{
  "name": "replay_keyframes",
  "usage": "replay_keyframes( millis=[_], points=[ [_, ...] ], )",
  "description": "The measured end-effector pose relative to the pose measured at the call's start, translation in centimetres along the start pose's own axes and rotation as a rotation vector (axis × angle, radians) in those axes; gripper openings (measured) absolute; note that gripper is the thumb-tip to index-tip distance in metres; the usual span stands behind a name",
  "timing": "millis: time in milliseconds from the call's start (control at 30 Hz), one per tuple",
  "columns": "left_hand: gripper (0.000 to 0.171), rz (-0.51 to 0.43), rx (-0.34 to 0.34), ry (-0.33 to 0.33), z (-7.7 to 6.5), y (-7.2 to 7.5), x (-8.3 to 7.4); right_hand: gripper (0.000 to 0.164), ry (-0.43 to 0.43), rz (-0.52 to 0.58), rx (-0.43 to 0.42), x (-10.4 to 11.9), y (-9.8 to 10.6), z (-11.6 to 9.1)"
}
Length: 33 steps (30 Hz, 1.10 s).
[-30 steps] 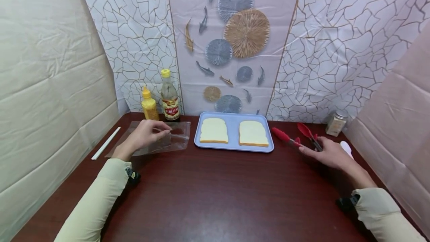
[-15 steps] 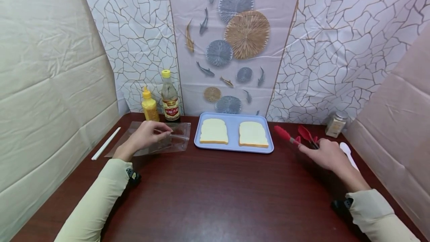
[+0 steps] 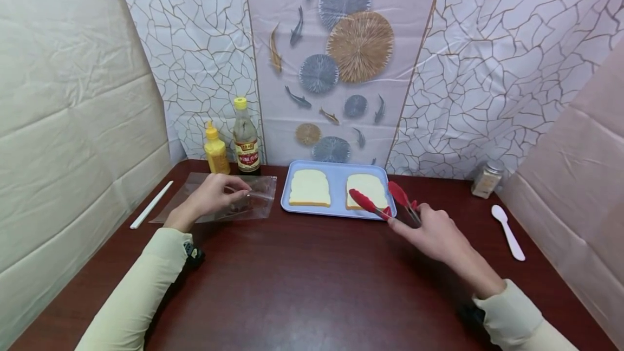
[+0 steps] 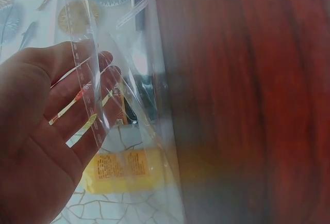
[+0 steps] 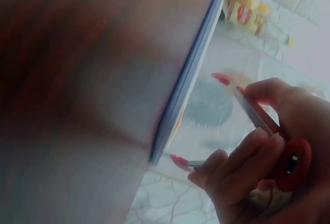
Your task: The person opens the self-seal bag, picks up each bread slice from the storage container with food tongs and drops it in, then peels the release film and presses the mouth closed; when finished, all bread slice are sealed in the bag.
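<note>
On the left, my left hand (image 3: 207,202) pinches the upper layer of a clear plastic bag (image 3: 260,207) lying flat; the left wrist view shows the bag's edge (image 4: 87,87) at the thumb and fingertips. My right hand (image 3: 436,234) grips red-tipped tongs (image 3: 363,199), their arms spread apart. The tips hang by the right bread slice (image 3: 363,183), one in front of it in view and one near the tray's right rim; whether they touch anything I cannot tell. A second bread slice (image 3: 310,186) lies on the left of the blue tray (image 3: 338,177).
Behind the bag stand a yellow squeeze bottle (image 3: 216,153) and a glass sauce bottle (image 3: 247,148) with a yellow cap. A white stick-like utensil (image 3: 152,203) lies far left. At the right are a white spoon (image 3: 508,234) and a small seasoning jar (image 3: 487,179).
My right hand has carried the tongs left from the table's right side to the tray, uncovering the spoon. The left hand has stayed at the bag.
</note>
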<state>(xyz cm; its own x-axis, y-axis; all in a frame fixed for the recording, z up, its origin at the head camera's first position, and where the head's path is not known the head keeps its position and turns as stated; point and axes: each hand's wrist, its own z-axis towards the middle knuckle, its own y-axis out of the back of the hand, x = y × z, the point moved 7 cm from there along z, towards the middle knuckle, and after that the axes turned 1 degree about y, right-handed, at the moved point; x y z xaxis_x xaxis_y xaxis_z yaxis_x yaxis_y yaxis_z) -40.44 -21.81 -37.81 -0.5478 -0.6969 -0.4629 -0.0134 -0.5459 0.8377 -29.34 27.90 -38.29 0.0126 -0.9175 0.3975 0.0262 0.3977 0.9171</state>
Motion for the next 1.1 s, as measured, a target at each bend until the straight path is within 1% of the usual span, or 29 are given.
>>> replay_keyframes(
  millis=[200,300,433,533,667,733,833,933,1100],
  points=[
    [0.014,0.004,0.002,-0.016,-0.1,-0.1,0.0,0.089,-0.037,0.002,0.044,1.9,-1.0,-0.2],
    [0.015,0.008,0.005,-0.022,-0.2,-0.2,-0.1,0.093,-0.050,-0.016,0.045,2.4,-1.3,-0.1],
    [0.015,0.011,0.013,-0.006,-0.1,-0.3,0.0,0.102,-0.051,-0.070,0.046,2.8,-1.4,0.2],
    [0.015,0.012,0.020,0.013,0.0,-0.3,0.1,0.110,-0.031,-0.116,0.052,2.8,-1.3,0.6],
    [0.014,0.009,0.023,0.007,0.0,-0.4,0.2,0.109,0.021,-0.151,0.028,1.9,-0.7,1.4],
    [0.014,0.005,0.025,-0.001,0.0,-0.5,0.2,0.105,0.039,-0.140,0.024,1.1,-0.4,1.8],
    [0.013,0.001,0.028,-0.011,0.0,-0.6,0.2,0.104,0.047,-0.111,0.029,0.5,-0.4,1.9],
    [0.013,0.006,0.031,-0.008,0.0,-0.5,0.3,0.102,0.049,-0.104,0.026,0.7,-0.6,1.6],
    [0.013,0.025,0.036,0.003,0.1,-0.4,0.4,0.105,0.033,-0.147,0.025,1.9,-1.1,0.9]
  ],
)
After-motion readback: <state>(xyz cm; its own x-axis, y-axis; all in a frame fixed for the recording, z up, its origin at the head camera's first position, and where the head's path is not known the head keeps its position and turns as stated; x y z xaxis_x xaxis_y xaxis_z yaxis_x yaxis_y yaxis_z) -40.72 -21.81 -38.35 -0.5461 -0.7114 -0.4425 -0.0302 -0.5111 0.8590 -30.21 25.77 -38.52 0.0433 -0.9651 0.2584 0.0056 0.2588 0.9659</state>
